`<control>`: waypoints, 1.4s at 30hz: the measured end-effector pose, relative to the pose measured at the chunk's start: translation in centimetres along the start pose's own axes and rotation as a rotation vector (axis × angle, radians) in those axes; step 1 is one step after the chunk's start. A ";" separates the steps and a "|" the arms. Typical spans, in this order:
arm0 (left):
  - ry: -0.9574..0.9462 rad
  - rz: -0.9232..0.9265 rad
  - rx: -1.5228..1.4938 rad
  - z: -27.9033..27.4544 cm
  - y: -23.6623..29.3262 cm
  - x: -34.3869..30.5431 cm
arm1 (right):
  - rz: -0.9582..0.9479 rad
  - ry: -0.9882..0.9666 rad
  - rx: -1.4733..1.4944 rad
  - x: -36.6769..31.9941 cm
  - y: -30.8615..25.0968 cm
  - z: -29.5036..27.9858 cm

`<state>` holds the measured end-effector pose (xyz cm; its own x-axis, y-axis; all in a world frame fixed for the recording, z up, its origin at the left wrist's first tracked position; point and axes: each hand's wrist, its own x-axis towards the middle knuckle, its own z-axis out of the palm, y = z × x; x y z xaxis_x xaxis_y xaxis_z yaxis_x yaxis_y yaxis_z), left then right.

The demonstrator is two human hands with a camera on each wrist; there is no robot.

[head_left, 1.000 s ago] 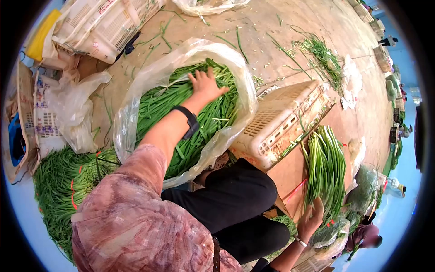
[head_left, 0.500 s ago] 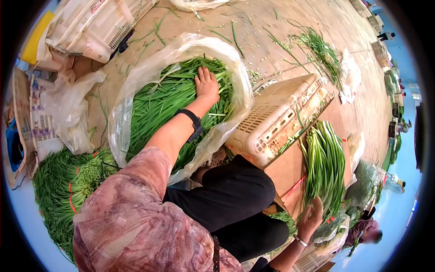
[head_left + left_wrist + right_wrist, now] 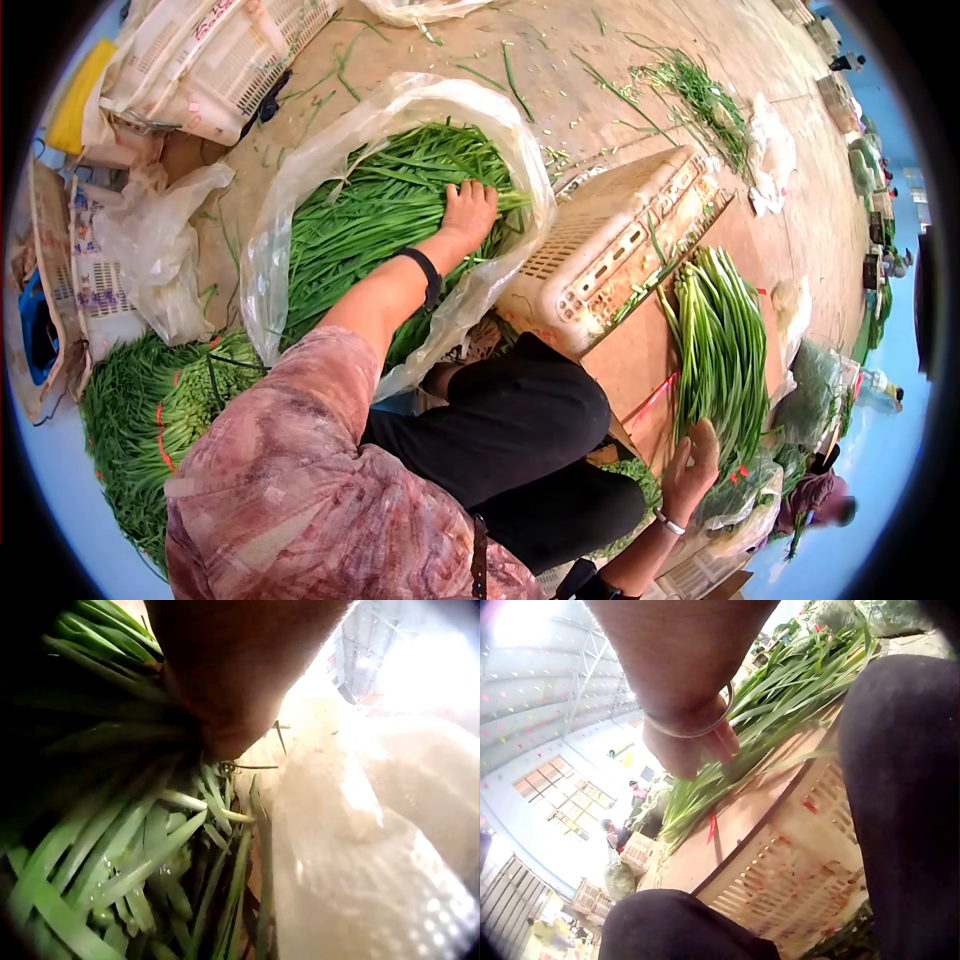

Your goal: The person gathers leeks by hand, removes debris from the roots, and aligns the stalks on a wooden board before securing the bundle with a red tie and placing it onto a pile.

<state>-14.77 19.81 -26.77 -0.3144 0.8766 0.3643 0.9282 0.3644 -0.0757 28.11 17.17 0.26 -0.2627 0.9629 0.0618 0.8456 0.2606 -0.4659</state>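
Observation:
In the head view a clear plastic bag (image 3: pixel 262 240) stands wide at the mouth, filled with long flat-leaved garlic chives (image 3: pixel 350 245). My left hand (image 3: pixel 468 212) reaches into it and grips a bunch near the pale stem ends. The left wrist view shows leaves (image 3: pixel 120 862) spreading from under that hand, its fingertips hidden. On a cardboard-topped crate lies a loose pile of chives (image 3: pixel 718 350), leaves toward me. My right hand (image 3: pixel 690 470) hovers at its near end with relaxed fingers, overlapping the leaves (image 3: pixel 780 697) in the right wrist view.
Between bag and board a tipped plastic crate (image 3: pixel 600 250) stands against the board's far edge. Banded chive bundles (image 3: pixel 150 420) pile up at the left. Stacked crates (image 3: pixel 220 70) stand at the far left. Loose leaves (image 3: pixel 700 95) and a white plastic bag (image 3: pixel 773 155) lie on the floor.
My left hand has come back toward the stem ends at the right of the bag, its fingers curling from spread to gripping a bunch. The right hand stays by the pile on the board.

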 end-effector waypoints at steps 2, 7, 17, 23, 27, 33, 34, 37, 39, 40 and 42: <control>-0.428 -0.104 -0.298 -1.4 -1.1 1.5 | 0.001 0.013 0.004 -0.1 0.1 -0.4; -0.395 -0.298 -0.604 -6.3 -6.5 3.3 | 0.061 0.038 0.070 -0.8 0.7 -1.3; -0.490 -0.354 -1.076 -9.4 -10.3 2.3 | 0.100 -0.020 0.375 -0.3 -6.6 -0.5; -0.488 -0.383 -1.152 -12.3 -12.4 1.8 | -0.007 -0.589 0.873 1.6 -20.8 9.9; -0.354 -0.308 -1.436 -11.1 -13.8 1.0 | -0.106 -0.677 0.464 3.8 -22.4 24.3; -0.358 -0.350 -1.638 -11.5 -15.0 0.6 | 0.703 -0.738 0.670 3.1 -20.4 33.1; -0.352 -0.355 -1.610 -11.5 -15.1 0.6 | 0.704 -0.737 0.669 3.0 -20.4 34.0; -0.361 -0.300 -1.540 -11.4 -15.4 0.7 | 0.764 -0.177 1.101 3.7 -19.9 38.0; -0.334 -0.264 -1.543 -12.0 -15.4 0.5 | 0.772 -0.232 1.322 4.1 -22.7 34.4; -0.331 -0.263 -1.541 -12.6 -15.4 0.3 | 0.780 -0.292 1.540 4.2 -23.8 33.1; -0.463 -0.361 -1.837 -13.4 -15.6 -0.4 | 0.411 -0.215 1.374 4.2 -25.1 33.3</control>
<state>-26.46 9.59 -13.32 -0.2438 0.9620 -0.1233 -0.2392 0.0636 0.9689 -9.70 12.34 -17.22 -0.2842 0.8904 -0.3556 -0.1958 -0.4170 -0.8876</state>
